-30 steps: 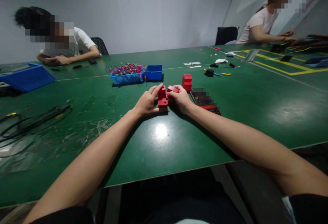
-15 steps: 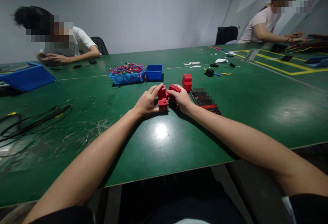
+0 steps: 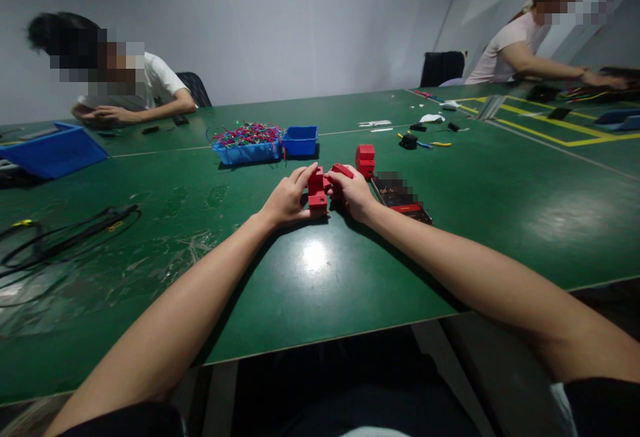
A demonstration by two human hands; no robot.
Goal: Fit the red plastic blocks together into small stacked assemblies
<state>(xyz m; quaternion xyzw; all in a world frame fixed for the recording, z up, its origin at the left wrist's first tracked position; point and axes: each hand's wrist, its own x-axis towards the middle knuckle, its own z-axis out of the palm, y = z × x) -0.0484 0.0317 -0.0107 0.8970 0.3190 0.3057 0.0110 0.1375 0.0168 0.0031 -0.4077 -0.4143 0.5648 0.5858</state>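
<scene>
My left hand [image 3: 287, 198] is closed round a red notched block [image 3: 317, 191], its fingers at the top and thumb along the bottom edge. Close beside it, my right hand [image 3: 356, 193] grips a smaller red block [image 3: 343, 170] between thumb and fingers. The two red pieces are side by side; whether they touch I cannot make out. Just past my right hand stands another red block [image 3: 365, 160] with a rounded side. A dark flat item with a red band [image 3: 413, 209] lies by my right wrist.
Ahead stand a blue bin of coloured wires [image 3: 250, 150] and a smaller blue bin [image 3: 301, 142]. Black cables [image 3: 65, 243] lie at the left, near a tilted blue tray [image 3: 55, 150]. Pliers [image 3: 425, 143] lie to the right. Two people sit across the green table [image 3: 500, 210].
The small red block in my right hand has tilted slightly; my left hand stays put. At the far right, the other person's arm has reached further right.
</scene>
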